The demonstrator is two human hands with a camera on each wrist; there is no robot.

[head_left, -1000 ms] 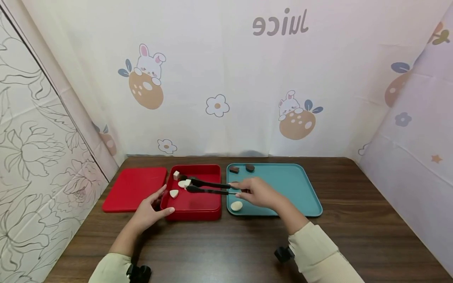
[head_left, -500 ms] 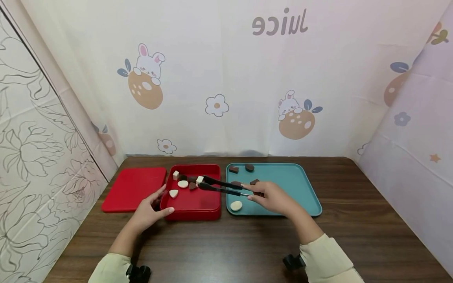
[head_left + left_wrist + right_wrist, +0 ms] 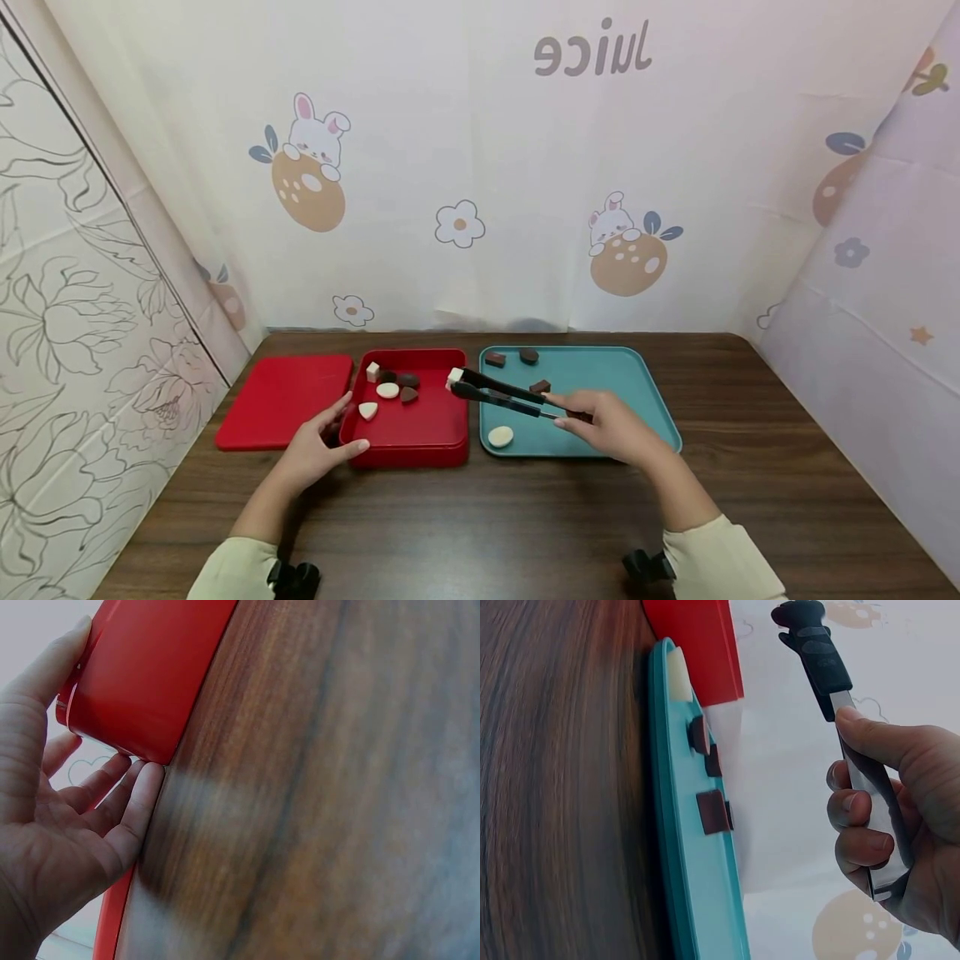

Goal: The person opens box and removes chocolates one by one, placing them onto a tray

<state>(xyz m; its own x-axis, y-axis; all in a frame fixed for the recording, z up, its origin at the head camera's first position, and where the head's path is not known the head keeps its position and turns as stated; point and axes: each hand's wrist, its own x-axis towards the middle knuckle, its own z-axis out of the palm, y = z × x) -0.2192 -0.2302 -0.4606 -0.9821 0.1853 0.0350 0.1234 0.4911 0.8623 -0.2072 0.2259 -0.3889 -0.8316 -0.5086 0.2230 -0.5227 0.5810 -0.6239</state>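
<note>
My left hand (image 3: 315, 446) grips the front left corner of a red box (image 3: 408, 457), thumb on its rim and fingertips against its wall, as the left wrist view shows. Inside the box lie several small white and dark brown pieces that look like chocolates, among them a white oval piece (image 3: 387, 390). My right hand (image 3: 607, 425) holds black-tipped metal tongs (image 3: 874, 825). In the head view a white cube (image 3: 454, 377) sits between the tong tips, over the box's right wall. In the right wrist view the cube is hidden behind the tips.
A teal tray (image 3: 622, 400) stands close to the box's right side. It bears several brown pieces, including a brown block (image 3: 495, 359), and a cream oval piece (image 3: 501, 437). A flat red lid (image 3: 285, 404) lies left of the box. A printed curtain (image 3: 465, 125) hangs behind the table.
The tongs and my right hand have moved to the right with the white cube, from over the box's middle to its right wall. My left hand has stayed in place.
</note>
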